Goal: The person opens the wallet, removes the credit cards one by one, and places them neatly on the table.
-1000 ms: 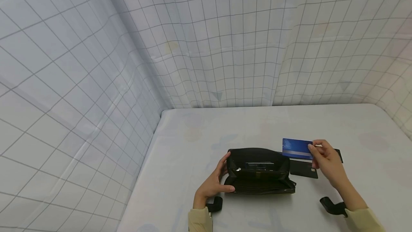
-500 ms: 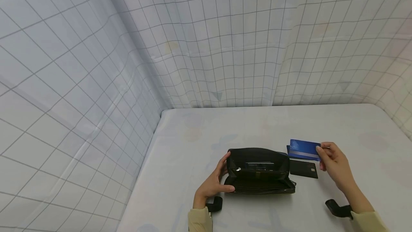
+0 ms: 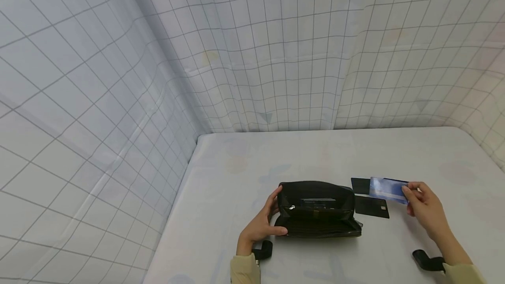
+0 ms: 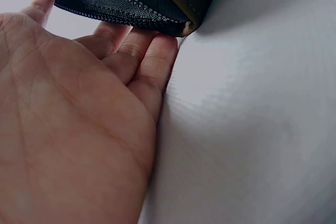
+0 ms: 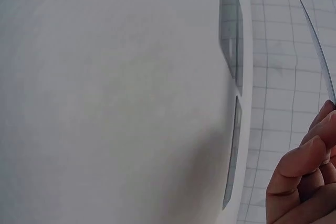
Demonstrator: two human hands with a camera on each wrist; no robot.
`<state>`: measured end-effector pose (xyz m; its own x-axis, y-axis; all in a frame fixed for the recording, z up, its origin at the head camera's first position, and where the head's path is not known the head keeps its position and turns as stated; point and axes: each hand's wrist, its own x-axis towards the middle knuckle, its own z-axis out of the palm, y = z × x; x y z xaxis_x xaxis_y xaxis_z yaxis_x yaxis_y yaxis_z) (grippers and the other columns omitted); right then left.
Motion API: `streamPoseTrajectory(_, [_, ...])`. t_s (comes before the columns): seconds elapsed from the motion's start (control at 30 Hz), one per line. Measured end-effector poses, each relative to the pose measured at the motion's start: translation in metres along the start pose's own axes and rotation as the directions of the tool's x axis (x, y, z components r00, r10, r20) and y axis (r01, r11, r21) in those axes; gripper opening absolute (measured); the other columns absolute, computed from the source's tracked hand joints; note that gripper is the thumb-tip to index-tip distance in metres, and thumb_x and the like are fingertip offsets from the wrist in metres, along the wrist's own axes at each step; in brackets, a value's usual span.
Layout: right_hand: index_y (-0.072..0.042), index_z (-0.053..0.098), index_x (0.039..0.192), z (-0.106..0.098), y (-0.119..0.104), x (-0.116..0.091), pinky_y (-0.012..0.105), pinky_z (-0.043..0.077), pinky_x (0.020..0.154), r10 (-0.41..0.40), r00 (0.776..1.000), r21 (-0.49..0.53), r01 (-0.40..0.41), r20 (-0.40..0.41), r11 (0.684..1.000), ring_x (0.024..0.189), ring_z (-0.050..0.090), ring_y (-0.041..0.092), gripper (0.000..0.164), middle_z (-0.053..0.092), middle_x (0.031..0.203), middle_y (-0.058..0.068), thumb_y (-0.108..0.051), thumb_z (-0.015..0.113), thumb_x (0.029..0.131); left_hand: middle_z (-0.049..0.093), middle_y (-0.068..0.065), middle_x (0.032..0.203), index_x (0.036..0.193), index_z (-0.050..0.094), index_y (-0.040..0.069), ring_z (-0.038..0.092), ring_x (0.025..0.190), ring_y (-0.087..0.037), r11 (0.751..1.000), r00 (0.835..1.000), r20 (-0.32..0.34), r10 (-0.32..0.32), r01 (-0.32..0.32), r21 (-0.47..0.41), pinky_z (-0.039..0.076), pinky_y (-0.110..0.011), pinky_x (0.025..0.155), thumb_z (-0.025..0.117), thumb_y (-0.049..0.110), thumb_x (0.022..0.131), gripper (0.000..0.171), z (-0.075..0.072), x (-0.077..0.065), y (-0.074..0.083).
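A black zip wallet (image 3: 315, 209) stands gaping on the white table, its inner pockets facing up. At its left end my left hand (image 3: 262, 222) holds it, thumb on the front lower edge and fingers along the side. In the left wrist view those fingers touch the wallet's zip-edged corner (image 4: 126, 3). My right hand (image 3: 426, 205) pinches a shiny blue card (image 3: 388, 189) by its right end, right of the wallet. Edge-on, the same card (image 5: 319, 51) rises from the fingertips in the right wrist view.
A black card with a chip (image 3: 372, 207) lies right beside the wallet. Behind it lies another dark card (image 3: 359, 186), and a third shows only an edge behind the blue card. White grid-patterned curtains (image 3: 272, 56) surround the white table (image 3: 221, 179).
My right hand has moved right and a little nearer with the blue card, which now tilts and shines paler. More of the dark cards shows. The left hand and wallet stay put.
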<state>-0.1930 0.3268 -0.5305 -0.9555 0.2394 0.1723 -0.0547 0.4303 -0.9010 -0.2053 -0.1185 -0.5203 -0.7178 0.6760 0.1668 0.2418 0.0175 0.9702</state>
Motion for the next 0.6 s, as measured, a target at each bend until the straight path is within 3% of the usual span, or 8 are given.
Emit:
streamPoseTrajectory(0.37, [-0.013, 0.048, 0.102, -0.022, 0.015, -0.003, 0.025, 0.044, 0.046, 0.161, 0.984, -0.053, -0.157, 0.08, 0.986, 0.05, 0.048, 0.011, 0.019, 0.055, 0.064, -0.004, -0.031, 0.053, 0.098, 0.019, -0.021, 0.151, 0.153, 0.0, 0.01, 0.028, 0.135, -0.033, 1.0, 1.0, -0.001, -0.002, 0.002, 0.001, 0.024, -0.046, 0.109, 0.075, 0.031, 0.083, 0.105, 0.0, 0.0, 0.001])
streamPoseTrajectory(0.6, [-0.012, 0.049, 0.099, -0.027, 0.019, -0.003, 0.026, 0.043, 0.045, 0.198, 0.972, -0.063, -0.191, 0.127, 0.98, 0.051, 0.049, 0.012, 0.019, 0.054, 0.062, -0.003, -0.03, 0.053, 0.098, 0.019, -0.019, 0.152, 0.153, 0.0, 0.011, 0.027, 0.135, -0.034, 1.0, 1.0, -0.004, 0.0, 0.0, -0.005, 0.024, -0.047, 0.109, 0.075, 0.03, 0.083, 0.104, 0.0, 0.0, 0.001])
